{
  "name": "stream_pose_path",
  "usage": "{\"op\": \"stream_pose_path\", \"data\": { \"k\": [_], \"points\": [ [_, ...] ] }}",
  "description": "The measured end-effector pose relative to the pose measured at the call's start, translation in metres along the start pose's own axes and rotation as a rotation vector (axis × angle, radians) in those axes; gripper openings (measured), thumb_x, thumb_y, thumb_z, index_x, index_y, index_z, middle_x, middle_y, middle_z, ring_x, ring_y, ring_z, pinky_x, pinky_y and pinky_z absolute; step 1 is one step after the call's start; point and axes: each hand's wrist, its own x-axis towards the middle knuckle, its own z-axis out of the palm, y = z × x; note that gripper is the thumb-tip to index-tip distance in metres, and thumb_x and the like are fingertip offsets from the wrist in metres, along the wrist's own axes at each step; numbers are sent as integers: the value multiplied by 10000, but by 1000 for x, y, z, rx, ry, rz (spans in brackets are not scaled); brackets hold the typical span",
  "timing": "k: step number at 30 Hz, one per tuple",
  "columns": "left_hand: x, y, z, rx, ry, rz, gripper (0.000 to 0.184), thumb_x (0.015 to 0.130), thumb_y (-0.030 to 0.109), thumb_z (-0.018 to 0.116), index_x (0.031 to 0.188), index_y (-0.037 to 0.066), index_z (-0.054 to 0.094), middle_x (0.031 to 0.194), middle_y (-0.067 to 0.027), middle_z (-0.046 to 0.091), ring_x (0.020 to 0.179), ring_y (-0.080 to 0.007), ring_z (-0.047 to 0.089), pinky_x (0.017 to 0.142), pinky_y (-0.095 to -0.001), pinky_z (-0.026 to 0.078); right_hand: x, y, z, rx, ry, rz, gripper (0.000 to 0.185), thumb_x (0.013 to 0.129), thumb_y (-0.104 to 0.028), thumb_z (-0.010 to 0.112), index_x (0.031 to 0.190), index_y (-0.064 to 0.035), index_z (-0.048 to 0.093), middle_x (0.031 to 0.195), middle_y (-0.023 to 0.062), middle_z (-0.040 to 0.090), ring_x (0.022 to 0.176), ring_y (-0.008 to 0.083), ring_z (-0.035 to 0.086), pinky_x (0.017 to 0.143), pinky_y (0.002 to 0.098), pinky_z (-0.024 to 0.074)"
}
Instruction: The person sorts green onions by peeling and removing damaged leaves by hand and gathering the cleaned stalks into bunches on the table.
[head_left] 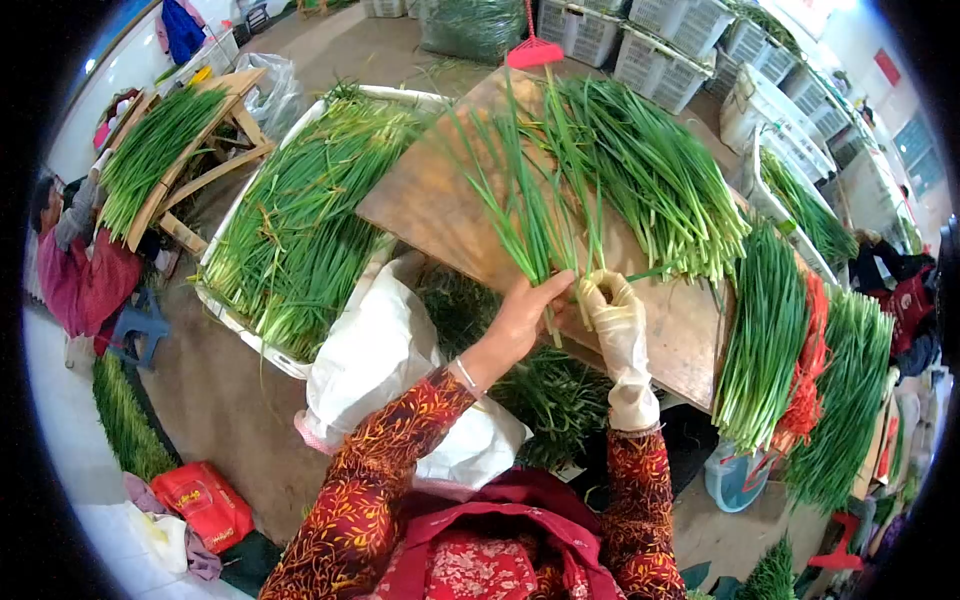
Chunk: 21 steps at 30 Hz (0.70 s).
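My bare left hand [518,325] is closed around a small bunch of garlic chives [525,235], with the leaves pointing away from me. Close beside it, my right hand [614,310] wears a pale glove. Its thumb and fingers pinch a few chive stalks [592,235] near their lower ends. Both hands are over the near edge of a wooden board [425,195]. A large pile of chives [650,165] lies on the board's far right part, stalk ends towards me.
Left of the board stands a white crate [222,305] full of chives. A white sack [370,345] hangs below it. Bundled chives [765,340] and red ties [808,365] are at the right. A person [90,270] sits far left; stacked crates [665,65] stand behind.
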Motion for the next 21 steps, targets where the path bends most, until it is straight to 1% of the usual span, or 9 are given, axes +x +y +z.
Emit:
{"op": "stream_pose_path", "data": {
  "k": [3,7,8,9,11,13,17,20,21],
  "points": [
    [4,0,-13,-17,44,-79,209,849,239,563,964,65,582,685,54,495,561,-51,446,494,-195,366,-17,5,6,-109,-25,-114,65,804,-71,578,826,-12,564,687,-15,535,618,50,473,550,184,405],
    [16,37,-40,-10,208,155,212,869,260,528,897,56,574,638,37,448,554,-50,411,471,-193,346,-55,7,-1,-768,-845,-264,222,814,-286,572,906,-87,602,800,89,616,762,233,602,673,318,471],
    [20,43,-47,9,210,210,218,875,271,518,913,60,556,649,25,469,556,-52,415,470,-195,350,-53,-1,-2,-962,-987,-39,299,802,-395,557,941,-137,615,864,113,613,849,309,583,713,360,471],
    [22,48,-53,29,210,263,224,881,281,509,929,64,538,660,12,491,559,-54,418,469,-197,354,-46,12,-12,-979,-726,-365,270,805,-327,570,909,-83,621,827,103,616,776,285,590,668,331,466],
    [21,47,-55,-16,129,247,245,882,298,508,978,73,514,703,7,529,585,-60,455,481,-191,374,-12,-24,-18,-913,-242,-223,254,804,-317,570,884,-82,627,755,114,615,737,277,599,628,346,463],
    [13,43,-39,-117,227,137,289,880,351,496,1010,94,518,744,20,540,613,-68,483,499,-182,390,23,-22,-29,-1065,37,-446,261,798,-317,579,874,-73,630,699,136,609,700,264,603,604,351,454],
    [10,27,-33,-163,11,37,327,875,413,477,1004,114,506,778,41,525,683,-80,496,514,-192,410,58,-13,-28,-1312,-23,-265,231,787,-286,600,854,-66,625,704,142,613,692,257,600,606,338,454],
    [4,28,-24,-258,-100,-37,278,821,379,587,916,128,515,786,45,523,677,-64,491,549,-225,415,40,-30,-26,-652,-21,-62,192,814,-221,586,816,-29,598,665,49,601,563,155,539,554,274,434],
    [5,25,-24,-258,-98,-39,278,821,379,587,916,128,515,786,45,523,677,-64,491,549,-225,415,35,-28,-29,-651,-22,-59,192,814,-221,586,816,-29,598,665,49,601,563,155,539,554,274,434]
  ]
}}
